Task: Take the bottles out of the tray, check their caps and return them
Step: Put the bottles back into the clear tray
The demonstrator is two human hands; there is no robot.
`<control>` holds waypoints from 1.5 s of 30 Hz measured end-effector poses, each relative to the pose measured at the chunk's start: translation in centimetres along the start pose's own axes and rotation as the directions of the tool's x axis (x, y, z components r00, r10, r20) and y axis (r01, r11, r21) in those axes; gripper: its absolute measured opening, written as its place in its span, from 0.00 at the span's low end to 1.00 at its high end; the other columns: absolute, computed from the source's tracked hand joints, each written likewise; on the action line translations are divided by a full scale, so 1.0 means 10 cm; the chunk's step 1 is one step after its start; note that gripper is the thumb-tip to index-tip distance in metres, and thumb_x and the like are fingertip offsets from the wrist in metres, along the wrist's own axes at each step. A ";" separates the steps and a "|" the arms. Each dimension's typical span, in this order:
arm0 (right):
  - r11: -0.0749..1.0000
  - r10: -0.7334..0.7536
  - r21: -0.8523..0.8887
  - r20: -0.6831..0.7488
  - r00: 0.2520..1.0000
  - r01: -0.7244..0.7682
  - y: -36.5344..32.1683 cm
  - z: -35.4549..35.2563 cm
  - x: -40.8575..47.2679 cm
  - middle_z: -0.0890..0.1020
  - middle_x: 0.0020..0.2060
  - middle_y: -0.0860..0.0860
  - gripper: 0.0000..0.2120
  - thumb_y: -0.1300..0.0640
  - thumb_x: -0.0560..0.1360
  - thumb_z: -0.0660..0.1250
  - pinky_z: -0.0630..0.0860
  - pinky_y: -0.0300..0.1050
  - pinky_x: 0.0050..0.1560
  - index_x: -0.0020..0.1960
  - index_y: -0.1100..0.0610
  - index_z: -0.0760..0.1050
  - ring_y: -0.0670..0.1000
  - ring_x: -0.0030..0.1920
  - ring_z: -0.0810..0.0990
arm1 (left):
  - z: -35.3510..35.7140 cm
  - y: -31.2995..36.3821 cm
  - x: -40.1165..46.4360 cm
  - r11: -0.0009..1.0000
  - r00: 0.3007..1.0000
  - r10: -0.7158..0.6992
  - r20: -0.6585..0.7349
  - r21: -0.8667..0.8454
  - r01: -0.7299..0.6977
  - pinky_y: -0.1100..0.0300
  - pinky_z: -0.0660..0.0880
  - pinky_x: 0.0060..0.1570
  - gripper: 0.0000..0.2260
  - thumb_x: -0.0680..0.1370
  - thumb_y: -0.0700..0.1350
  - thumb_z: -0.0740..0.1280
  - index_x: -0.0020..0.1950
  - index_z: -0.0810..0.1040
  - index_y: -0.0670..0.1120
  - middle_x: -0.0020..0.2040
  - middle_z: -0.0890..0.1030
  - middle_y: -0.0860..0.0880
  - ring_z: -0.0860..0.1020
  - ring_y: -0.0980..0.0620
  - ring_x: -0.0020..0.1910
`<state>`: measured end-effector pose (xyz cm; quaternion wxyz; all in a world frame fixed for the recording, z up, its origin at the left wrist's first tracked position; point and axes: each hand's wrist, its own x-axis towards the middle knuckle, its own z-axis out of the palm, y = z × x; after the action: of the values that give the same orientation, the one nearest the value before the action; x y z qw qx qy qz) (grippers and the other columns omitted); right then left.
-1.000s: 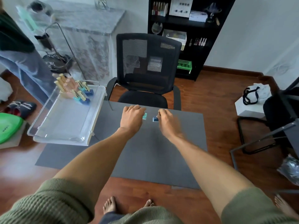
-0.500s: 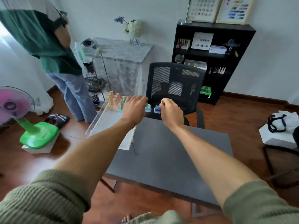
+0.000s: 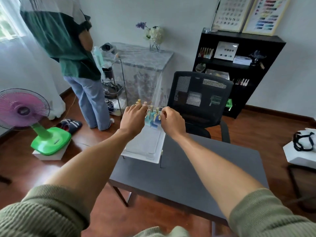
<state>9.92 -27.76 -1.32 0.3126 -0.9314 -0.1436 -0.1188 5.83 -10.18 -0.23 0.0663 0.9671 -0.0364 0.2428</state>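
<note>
- Outstretched over the far end of the tray, the person's left hand (image 3: pixel 134 117) hangs palm down with fingers curled; whether it is closed on a bottle cannot be told, since its underside is hidden.
- The right hand (image 3: pixel 171 121) sits just beside it, thumb and forefinger pinched together at the gold cap of a small blue square glass bottle (image 3: pixel 156 123), which stands low among the others at the tray's far end.
- Between the two hands, a cluster of small teal and blue square bottles with gold caps (image 3: pixel 150 117) stands upright; further peach-toned bottles with gold caps (image 3: pixel 141 102) show just behind the left hand's knuckles.
- All of these stand in the clear, shallow rectangular plastic tray (image 3: pixel 145 144), whose near half lies bare. The tray rests on the left far corner of the dark grey rectangular table (image 3: pixel 188 177), partly overhanging its edge.
- By the look of it, the return step is in hand: checked bottles going back to their row.
- Next move, as judged: set the blue bottle flat on the tray floor without knocking its close-packed neighbours, loosen the pinch, then lift both hands straight up and clear.
- Beyond the table stand a black mesh-backed office chair (image 3: pixel 200 98) and a second person in a green top (image 3: pixel 68 53), facing away.
</note>
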 end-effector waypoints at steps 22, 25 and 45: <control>0.988 -0.009 -0.154 0.131 0.991 0.029 0.10 0.54 0.19 0.81 0.44 0.51 0.09 0.54 0.84 0.62 0.69 0.49 0.37 0.45 0.53 0.73 0.58 0.41 0.79 | 0.57 -0.37 0.09 0.991 0.994 0.056 0.092 -0.129 -0.044 0.50 0.72 0.52 0.13 0.76 0.32 0.67 0.58 0.79 0.42 0.51 0.84 0.44 0.80 0.40 0.51; 0.986 -0.013 -0.162 0.133 0.991 0.035 0.10 0.53 0.24 0.81 0.46 0.52 0.10 0.54 0.84 0.61 0.70 0.49 0.38 0.45 0.54 0.73 0.57 0.41 0.79 | 0.61 -0.37 0.14 0.991 0.994 0.061 0.093 -0.125 -0.049 0.49 0.73 0.53 0.13 0.75 0.31 0.67 0.58 0.79 0.42 0.51 0.84 0.43 0.81 0.40 0.51; 0.979 -0.016 -0.198 0.165 0.986 0.049 0.14 0.54 0.60 0.85 0.49 0.55 0.04 0.56 0.83 0.67 0.81 0.59 0.45 0.52 0.56 0.76 0.59 0.46 0.83 | 0.88 -0.33 0.45 0.997 0.996 0.061 0.065 -0.057 -0.057 0.47 0.73 0.57 0.06 0.78 0.36 0.68 0.52 0.80 0.45 0.49 0.85 0.46 0.79 0.41 0.50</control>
<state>16.66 -24.35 -4.37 0.2020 -0.9623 -0.1714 -0.0614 14.27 -8.37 -6.15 0.0845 0.9710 -0.0740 0.2109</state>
